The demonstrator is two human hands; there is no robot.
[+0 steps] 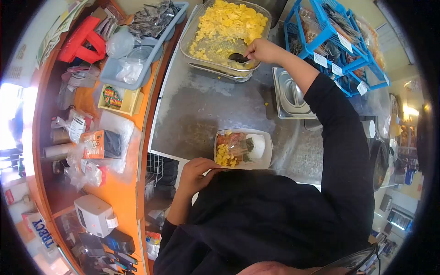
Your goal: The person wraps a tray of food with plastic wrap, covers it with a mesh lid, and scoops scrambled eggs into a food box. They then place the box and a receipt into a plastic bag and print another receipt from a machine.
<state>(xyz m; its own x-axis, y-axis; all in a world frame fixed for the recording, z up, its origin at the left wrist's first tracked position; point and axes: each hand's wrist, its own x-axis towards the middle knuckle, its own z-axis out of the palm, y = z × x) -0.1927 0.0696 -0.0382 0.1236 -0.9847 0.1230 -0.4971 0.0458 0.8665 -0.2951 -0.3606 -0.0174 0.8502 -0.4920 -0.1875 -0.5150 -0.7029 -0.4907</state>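
At the far side of the counter, my right hand (262,50) is closed around the handle of a black spoon (238,57). Its bowl is inside a large clear glass dish (185,43) that is heaped with yellow food pieces (231,20) at the far end and sparser near the spoon. Close to my body lies a white paper food tray (267,158), containing small yellow chunks (225,156), a reddish portion under clear wrap, something dark green and a white mound (257,145). My left hand (198,175) pinches the tray's near left corner, its fingertips partly hidden.
A lidded steel pan (293,94) stands right of the glass dish, with blue stacked baskets (316,36) of packets behind it. Along the left runs an orange shelf (121,188) carrying a grey-blue bin (117,68), a yellow box (117,98) and a white device (95,215).
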